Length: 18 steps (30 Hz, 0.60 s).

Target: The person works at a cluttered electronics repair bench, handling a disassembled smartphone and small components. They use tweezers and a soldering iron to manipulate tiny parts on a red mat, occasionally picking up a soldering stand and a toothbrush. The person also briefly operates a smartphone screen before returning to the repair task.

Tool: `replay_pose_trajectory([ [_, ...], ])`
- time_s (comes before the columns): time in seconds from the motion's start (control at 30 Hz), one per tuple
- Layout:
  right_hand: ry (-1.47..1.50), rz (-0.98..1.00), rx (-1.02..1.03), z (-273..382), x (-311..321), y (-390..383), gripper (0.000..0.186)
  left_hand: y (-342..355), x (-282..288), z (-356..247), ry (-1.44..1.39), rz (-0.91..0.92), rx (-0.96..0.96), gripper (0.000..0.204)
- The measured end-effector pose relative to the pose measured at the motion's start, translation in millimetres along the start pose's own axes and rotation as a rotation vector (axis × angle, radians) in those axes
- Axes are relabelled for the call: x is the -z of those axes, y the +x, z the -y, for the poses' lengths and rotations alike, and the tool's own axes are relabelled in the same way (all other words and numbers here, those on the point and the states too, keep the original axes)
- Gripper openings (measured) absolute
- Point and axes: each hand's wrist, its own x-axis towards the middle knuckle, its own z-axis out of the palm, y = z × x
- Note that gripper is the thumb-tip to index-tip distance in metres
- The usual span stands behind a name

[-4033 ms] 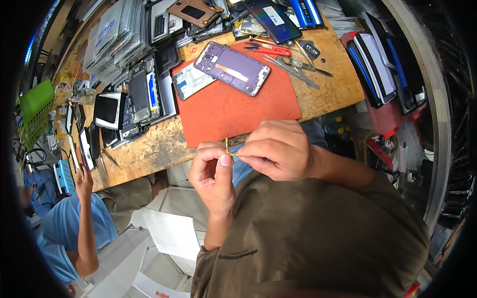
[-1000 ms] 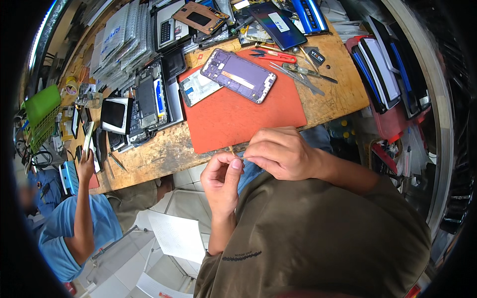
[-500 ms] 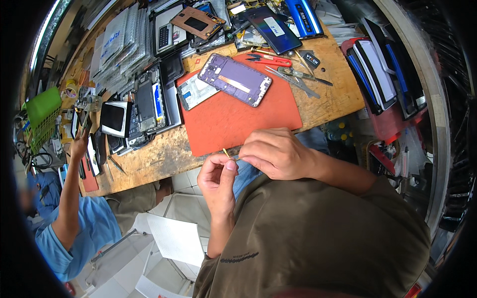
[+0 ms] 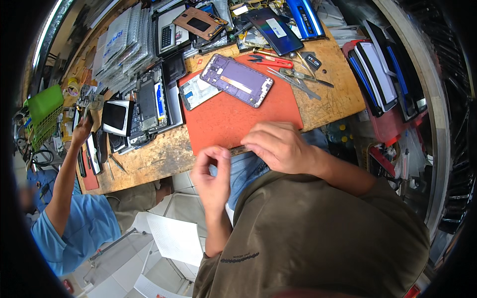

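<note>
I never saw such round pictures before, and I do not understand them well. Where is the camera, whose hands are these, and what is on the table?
There is no machine here. A person works with bare hands, and a wide camera worn on the head looks down, so straight edges bend near the rim.

The left hand and right hand are apart, just before the near edge of an orange mat. Whether their fingertips hold something tiny, I cannot tell.

On the mat, a purple frame partly covers a silver one. Tweezers and red snips lie at its right side, on the wooden table.

The hand at far left is another person's.
</note>
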Motion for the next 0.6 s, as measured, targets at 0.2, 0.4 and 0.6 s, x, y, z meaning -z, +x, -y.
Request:
replay_pose_trajectory([
  [0.2, -0.196, -0.026, -0.003, -18.3, 5.3, -2.7, 0.020, 37.7, 6.7, -1.6, 0.573, -0.019, -0.192, 0.017],
  [0.4, -0.240, -0.009, 0.002, -22.2, 2.7, -7.3, 0.017, 42.2, -7.9, 1.5, 1.029, -0.098, -0.291, 0.023],
  [0.6, -0.243, 0.002, 0.019, -21.1, 4.6, -7.0, 0.017, 35.8, 10.4, 3.1, 0.892, -0.158, -0.332, 0.017],
])
